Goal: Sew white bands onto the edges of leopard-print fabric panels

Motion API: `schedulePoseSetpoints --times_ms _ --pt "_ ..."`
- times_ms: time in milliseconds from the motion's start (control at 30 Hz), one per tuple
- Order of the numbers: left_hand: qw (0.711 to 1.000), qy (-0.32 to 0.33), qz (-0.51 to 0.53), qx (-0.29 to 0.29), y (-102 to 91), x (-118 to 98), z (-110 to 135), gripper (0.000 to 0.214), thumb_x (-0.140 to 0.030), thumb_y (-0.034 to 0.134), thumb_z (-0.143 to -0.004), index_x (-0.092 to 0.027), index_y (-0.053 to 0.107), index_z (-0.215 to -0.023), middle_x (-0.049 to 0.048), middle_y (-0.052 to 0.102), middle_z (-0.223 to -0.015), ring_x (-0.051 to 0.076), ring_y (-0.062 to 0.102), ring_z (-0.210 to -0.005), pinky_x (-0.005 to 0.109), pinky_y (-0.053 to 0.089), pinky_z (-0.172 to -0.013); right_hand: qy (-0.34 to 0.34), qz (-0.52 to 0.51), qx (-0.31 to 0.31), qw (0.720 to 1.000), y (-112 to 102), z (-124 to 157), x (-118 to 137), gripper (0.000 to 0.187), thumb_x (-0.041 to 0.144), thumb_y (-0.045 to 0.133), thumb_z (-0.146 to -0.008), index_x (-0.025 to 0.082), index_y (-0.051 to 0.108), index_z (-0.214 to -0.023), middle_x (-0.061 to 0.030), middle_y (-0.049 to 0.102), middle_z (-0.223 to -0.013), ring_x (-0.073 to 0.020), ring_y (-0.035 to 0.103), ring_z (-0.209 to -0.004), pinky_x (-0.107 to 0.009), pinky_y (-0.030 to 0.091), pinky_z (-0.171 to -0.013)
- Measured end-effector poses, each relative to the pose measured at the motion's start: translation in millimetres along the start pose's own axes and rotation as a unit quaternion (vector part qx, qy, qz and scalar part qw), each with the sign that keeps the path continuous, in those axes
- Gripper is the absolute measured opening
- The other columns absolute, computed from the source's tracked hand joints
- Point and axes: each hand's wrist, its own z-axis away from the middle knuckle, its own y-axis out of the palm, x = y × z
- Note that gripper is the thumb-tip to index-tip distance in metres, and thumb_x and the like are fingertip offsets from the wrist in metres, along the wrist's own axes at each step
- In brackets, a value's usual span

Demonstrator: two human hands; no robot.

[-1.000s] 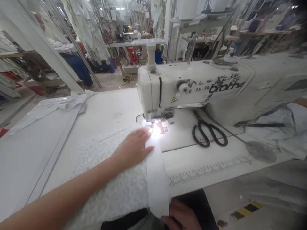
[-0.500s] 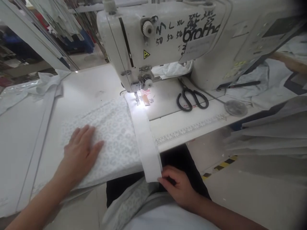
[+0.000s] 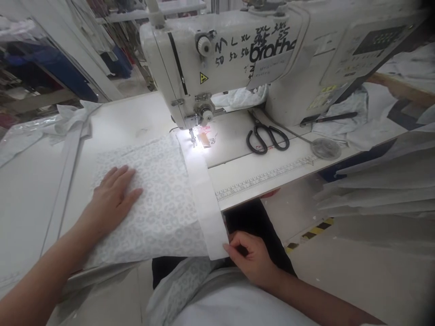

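Right hand (image 3: 251, 258) pinches the white strip (image 3: 206, 199) by its near right corner; from that grip its length runs forward-left to the sewing machine (image 3: 231, 74); left hand (image 3: 112, 197), farther left, lies flat on patterned cloth (image 3: 163, 203)

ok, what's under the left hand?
The left hand rests on spotted fabric, which shows around its thumb. What lies directly beneath the palm, including any fabric edge, is covered.
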Motion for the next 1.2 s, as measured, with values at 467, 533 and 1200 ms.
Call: schedulePoseSetpoints --times_ms 467,533,1200 --pt "0.999 0.011 0.019 -0.033 -10.6 -28.6 -0.7 0.045 -0.039 0.030 -0.092 -0.012 0.041 -0.127 0.0145 0.031 -0.142 0.031 0.017 -0.135 0.056 0.025 -0.103 -0.270 0.128 0.165 0.940 -25.0 -10.8 8.7 0.035 0.005 0.037 -0.086 0.017 0.050 -0.116 -0.0077 0.065 -0.086 -0.0167 0.059 -0.078 -0.029 0.050 -0.071" --pt "0.990 0.068 0.107 -0.056 -9.7 -55.8 5.3 0.038 -0.037 0.035 -0.091 -0.015 0.050 -0.119 0.0112 0.040 -0.138 0.026 0.026 -0.133 0.049 0.029 -0.105 -0.319 0.157 0.157 0.921 -26.8 -15.7 12.0 0.036 0.003 0.036 -0.086 0.014 0.049 -0.118 -0.0087 0.066 -0.086 -0.0166 0.060 -0.079 -0.029 0.051 -0.073" --pt "0.965 0.219 0.137 0.044 4.3 -92.8 -14.5 0.049 -0.039 0.045 -0.088 -0.022 0.035 -0.134 0.0088 0.032 -0.144 0.032 0.024 -0.133 0.062 0.031 -0.098 -0.362 0.170 0.119 0.909 -22.7 -76.9 32.4 0.017 0.008 0.044 -0.088 0.014 0.059 -0.083 -0.0064 0.064 -0.078 -0.0170 0.056 -0.076 -0.029 0.048 -0.068"
